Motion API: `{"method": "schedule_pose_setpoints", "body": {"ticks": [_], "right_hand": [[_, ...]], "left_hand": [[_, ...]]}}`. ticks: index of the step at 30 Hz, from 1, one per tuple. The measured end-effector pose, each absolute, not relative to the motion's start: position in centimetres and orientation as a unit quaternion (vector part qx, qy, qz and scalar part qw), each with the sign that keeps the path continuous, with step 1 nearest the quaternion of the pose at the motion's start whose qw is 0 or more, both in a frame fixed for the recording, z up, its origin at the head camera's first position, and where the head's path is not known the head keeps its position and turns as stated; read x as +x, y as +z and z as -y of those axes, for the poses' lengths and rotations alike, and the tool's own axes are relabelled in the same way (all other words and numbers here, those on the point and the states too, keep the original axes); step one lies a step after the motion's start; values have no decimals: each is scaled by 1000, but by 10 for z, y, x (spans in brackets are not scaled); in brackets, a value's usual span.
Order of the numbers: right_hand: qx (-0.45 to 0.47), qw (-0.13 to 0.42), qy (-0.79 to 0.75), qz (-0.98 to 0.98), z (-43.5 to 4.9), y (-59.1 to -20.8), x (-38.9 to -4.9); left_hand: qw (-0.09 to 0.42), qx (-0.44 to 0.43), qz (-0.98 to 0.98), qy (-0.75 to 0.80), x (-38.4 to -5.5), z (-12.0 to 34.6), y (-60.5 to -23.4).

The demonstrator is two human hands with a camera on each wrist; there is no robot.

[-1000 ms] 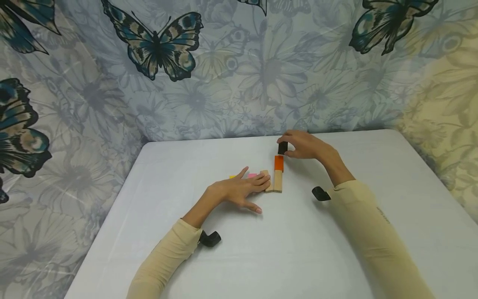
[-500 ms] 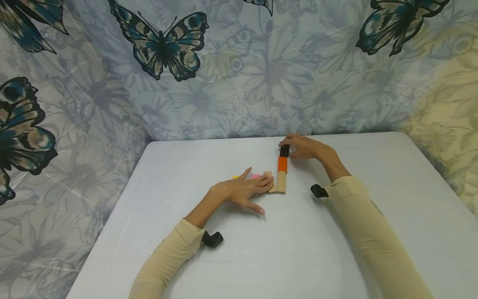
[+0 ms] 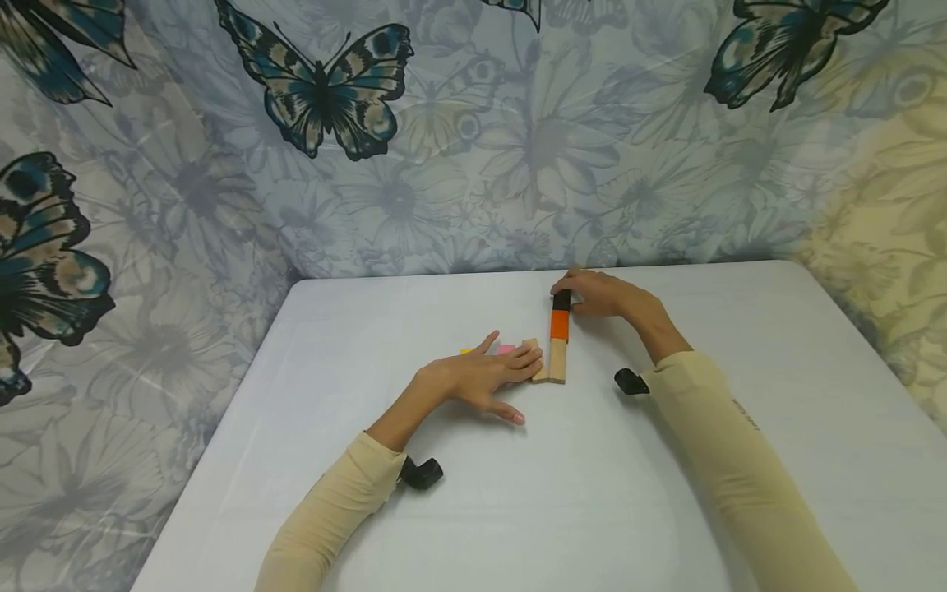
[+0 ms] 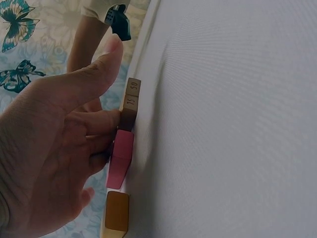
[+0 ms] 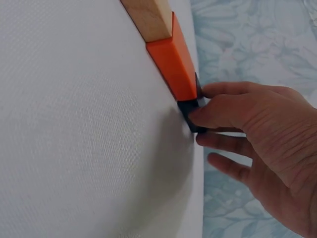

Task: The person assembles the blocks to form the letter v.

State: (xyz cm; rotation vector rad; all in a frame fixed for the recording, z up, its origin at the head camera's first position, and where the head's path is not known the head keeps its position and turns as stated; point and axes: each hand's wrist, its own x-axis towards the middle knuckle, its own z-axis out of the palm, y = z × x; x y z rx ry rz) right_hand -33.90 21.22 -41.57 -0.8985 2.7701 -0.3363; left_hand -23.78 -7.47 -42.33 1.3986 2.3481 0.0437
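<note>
My right hand (image 3: pixel 602 293) pinches a small black block (image 5: pixel 189 109) between thumb and fingers. That block touches the far end of an orange block (image 3: pixel 560 326), which meets a plain wooden block (image 3: pixel 558 362) in one straight line. To the left, my left hand (image 3: pixel 477 382) lies with spread, straight fingers over a second wooden block (image 3: pixel 531 344), touching it. Beneath and behind this hand are a pink block (image 4: pixel 120 158) and a yellow block (image 4: pixel 117 211), mostly covered in the head view. Printed numbers show on the wooden blocks' ends (image 4: pixel 131 94) in the left wrist view.
The blocks lie on a white-covered table (image 3: pixel 473 510), whose far edge is just behind my right hand. A butterfly-patterned cloth (image 3: pixel 473 164) hangs behind it. Black wrist-worn devices stick out at the left cuff (image 3: pixel 422 474) and the right cuff (image 3: pixel 631 381).
My right hand has brought the black block nearer, closing the small gap to the orange block. The left hand stays on the wooden block. The head view has shifted slightly.
</note>
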Motion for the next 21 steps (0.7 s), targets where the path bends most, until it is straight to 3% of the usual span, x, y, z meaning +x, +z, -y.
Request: {"method": "schedule_pose_setpoints", "body": {"ticks": [21], "right_hand": [[-312, 108, -106, -938, -213, -416, -335]], "left_hand": [[197, 504, -841, 10, -239, 72, -423]]}}
